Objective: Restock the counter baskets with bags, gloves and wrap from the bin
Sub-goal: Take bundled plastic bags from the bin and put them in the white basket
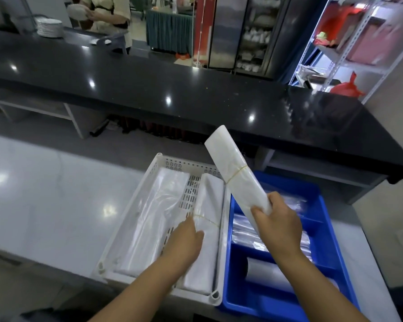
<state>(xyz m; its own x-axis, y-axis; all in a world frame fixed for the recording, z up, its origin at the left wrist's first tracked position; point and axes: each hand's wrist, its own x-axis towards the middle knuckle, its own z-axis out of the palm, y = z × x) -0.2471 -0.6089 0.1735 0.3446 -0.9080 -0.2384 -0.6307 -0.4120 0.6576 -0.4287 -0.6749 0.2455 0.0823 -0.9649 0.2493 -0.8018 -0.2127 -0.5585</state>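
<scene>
- My right grip (279, 226) is closed around the near end of a rolled bundle of white bags (233, 168). The bundle is bound by a rubber band and held in the air, slanting up and away over the seam between the two containers.
- My left grip (184, 238) touches a second banded bundle (207, 205) near its band. The blur keeps me from telling whether the fingers pinch it or only rest on it.
- The white basket (132, 211) sits on the pale desk (44, 194). That second bundle lies along its right side, and a flat stack of clear bags (154, 210) lies along its left.
- The blue bin (251, 298) stands just right of the basket, touching it. Its far and middle compartments hold clear plastic packs (244, 231), and a pale roll (270, 273) lies in a nearer one.
</scene>
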